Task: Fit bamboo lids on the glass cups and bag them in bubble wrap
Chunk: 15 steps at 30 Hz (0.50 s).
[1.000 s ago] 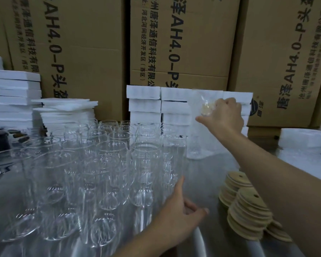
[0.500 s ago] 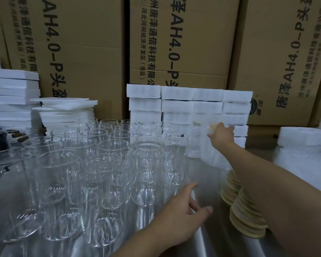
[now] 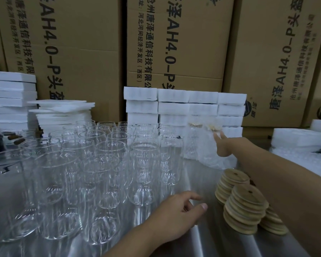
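Several empty glass cups stand packed together on the left half of the metal table. Stacks of round bamboo lids lie at the right front. Two lidded cups in bubble wrap stand at the back, in front of the foam blocks. My right hand reaches out to the right one, its fingers stretched against the wrap, blurred. My left hand rests relaxed on the table beside the nearest glasses and holds nothing.
White foam blocks are stacked behind the wrapped cups. Foam sheets pile up at the back left. More foam and bubble wrap lie at the right. Tall cardboard boxes wall off the back.
My right hand carried the wrapped cup down from the air and set it at the back beside the other one, then loosened its grip. My left hand shifted slightly right.
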Available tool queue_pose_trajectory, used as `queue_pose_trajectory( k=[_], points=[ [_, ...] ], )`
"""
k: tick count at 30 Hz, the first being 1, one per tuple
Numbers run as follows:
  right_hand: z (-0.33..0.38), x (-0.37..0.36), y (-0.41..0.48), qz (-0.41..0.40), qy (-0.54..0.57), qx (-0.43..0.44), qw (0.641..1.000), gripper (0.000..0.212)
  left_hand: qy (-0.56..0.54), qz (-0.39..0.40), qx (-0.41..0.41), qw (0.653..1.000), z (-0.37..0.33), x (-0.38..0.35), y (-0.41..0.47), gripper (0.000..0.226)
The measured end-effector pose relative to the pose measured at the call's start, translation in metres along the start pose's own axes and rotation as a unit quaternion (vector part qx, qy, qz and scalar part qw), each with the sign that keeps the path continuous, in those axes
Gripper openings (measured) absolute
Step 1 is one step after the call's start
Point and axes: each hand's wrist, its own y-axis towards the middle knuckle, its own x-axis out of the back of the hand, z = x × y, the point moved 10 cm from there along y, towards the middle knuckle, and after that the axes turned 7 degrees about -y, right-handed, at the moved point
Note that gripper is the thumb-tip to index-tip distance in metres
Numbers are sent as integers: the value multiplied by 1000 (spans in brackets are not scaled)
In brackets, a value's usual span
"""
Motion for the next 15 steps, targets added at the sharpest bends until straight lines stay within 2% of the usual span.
queue_pose_trajectory(
  k=[3, 8, 10, 12, 15],
  points=[
    [-4, 2, 0, -1, -42, 9, 999, 68, 2, -1, -4, 1000, -1, 0, 0, 25],
    [6, 22, -11, -66, -38, 31, 997, 66, -3, -12, -19, 1000, -3, 3, 1, 17],
    [9, 36, -23, -123, -53, 21, 991, 59, -4, -16, -20, 1000, -3, 4, 1, 15],
    [13, 60, -42, -223, -64, 3, 973, 40, -5, -18, -20, 1000, -1, 5, 1, 11],
    [33, 82, -74, -317, -8, 14, 948, 23, 8, -17, -19, 1000, 1, 4, 2, 8]
  ],
)
